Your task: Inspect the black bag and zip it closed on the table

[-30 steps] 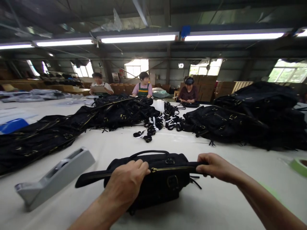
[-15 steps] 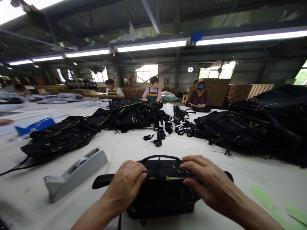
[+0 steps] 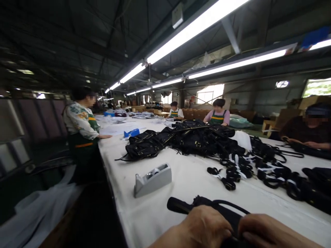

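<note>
Black cloth bag (image 3: 231,216) at bottom centre-right of frame, partly cut off, on pale smooth surface (image 3: 191,179). Left hand (image 3: 207,225) curled nearly closed, gripping its fabric; right hand (image 3: 270,229) just beside, fingers bent in on the bag too, exact pinch hidden. Flat, round-ended strap (image 3: 178,205) sticks out left; thin curved handle (image 3: 231,205) arches above the hands. Grey tape dispenser (image 3: 153,179), hard, wedge-shaped, upright left of the bag, apart. Centre: heap of limp black bags (image 3: 196,137), brass-coloured buckles and zips. Right of centre: coiled black straps (image 3: 232,170) with white bands. Blue dispenser (image 3: 131,133), glossy, left of heap. Person (image 3: 82,127) in floral sleeves, left of frame, at the surface edge.
</note>
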Action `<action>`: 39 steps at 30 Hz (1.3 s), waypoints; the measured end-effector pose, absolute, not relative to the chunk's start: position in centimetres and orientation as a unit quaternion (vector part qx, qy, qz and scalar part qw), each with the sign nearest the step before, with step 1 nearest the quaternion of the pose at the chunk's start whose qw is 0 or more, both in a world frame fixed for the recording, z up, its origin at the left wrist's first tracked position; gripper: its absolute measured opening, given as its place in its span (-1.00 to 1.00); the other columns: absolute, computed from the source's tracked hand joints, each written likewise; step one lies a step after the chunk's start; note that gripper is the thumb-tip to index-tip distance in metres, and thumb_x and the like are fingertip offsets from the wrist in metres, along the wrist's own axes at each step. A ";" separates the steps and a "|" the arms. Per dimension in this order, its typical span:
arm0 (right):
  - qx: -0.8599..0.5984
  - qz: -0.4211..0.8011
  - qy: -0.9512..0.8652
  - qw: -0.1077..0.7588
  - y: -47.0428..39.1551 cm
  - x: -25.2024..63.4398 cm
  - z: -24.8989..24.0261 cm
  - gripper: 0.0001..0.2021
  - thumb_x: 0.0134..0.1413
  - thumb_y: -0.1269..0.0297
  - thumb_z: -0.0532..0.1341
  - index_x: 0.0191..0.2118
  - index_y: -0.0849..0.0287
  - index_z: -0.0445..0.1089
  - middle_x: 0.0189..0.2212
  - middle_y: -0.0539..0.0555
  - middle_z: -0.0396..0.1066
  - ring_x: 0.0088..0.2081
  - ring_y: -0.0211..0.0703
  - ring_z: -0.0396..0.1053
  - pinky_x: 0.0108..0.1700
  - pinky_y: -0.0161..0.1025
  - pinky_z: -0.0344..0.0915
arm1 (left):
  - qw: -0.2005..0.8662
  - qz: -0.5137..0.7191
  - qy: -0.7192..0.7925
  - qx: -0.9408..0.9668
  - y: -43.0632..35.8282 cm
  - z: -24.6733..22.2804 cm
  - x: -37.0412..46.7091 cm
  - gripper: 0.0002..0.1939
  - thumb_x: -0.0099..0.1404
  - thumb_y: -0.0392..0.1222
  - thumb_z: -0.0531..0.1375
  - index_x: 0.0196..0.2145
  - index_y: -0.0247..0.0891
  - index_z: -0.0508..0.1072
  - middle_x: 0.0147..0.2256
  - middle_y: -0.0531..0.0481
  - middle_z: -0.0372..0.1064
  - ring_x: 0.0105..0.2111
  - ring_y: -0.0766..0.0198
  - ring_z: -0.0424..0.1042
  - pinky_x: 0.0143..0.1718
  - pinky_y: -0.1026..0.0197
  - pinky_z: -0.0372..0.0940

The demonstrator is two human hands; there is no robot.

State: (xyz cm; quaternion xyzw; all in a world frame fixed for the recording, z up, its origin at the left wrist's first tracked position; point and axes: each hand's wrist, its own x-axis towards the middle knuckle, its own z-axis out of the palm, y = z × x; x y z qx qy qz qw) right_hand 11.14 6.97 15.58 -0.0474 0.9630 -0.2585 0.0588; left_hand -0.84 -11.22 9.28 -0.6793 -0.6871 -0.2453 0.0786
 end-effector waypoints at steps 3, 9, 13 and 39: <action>-0.032 -0.149 0.987 0.047 6.2 11.8 16.2 -0.83 0.08 0.39 0.11 -0.39 0.10 0.46 -0.40 0.04 0.45 -0.42 -0.14 0.38 -0.41 -0.30 0.16 | 0.041 -0.267 -0.678 -0.684 -11.6 10.2 -0.1 -0.69 0.25 -0.02 0.22 -0.13 -0.25 0.47 -0.21 -0.04 0.53 -0.21 0.17 0.50 -0.13 0.22 0.35; -0.071 0.059 0.994 0.055 4.6 13.2 19.3 -0.87 0.16 0.44 0.13 -0.35 0.14 0.39 -0.45 0.02 0.38 -0.48 -0.19 0.30 -0.54 -0.26 -0.13 | 0.031 -0.286 -0.659 -0.695 -12.0 10.5 -0.8 -0.60 0.27 -0.01 0.20 -0.04 -0.30 0.40 -0.15 -0.13 0.48 -0.13 0.06 0.43 -0.07 0.00 0.34; -0.064 0.084 0.993 0.061 4.4 13.8 20.0 -0.86 0.22 0.42 0.10 -0.35 0.15 0.35 -0.45 0.01 0.35 -0.51 -0.21 0.25 -0.56 -0.26 -0.17 | 0.104 -0.283 -0.619 -0.726 -11.6 9.4 -1.1 -0.39 0.17 0.21 0.21 -0.03 -0.37 0.36 -0.16 -0.20 0.47 -0.15 -0.02 0.42 -0.12 -0.08 0.36; 0.062 -0.047 0.996 -0.051 5.8 19.9 16.7 -0.76 0.04 0.40 0.26 -0.12 0.09 0.39 -0.29 0.04 0.37 -0.26 -0.09 0.31 -0.24 -0.20 0.13 | -0.062 -0.249 -0.726 -0.638 -7.9 13.0 3.7 -0.81 0.33 -0.23 0.09 -0.16 -0.18 0.47 -0.21 -0.02 0.45 -0.17 0.11 0.40 -0.08 0.01 0.28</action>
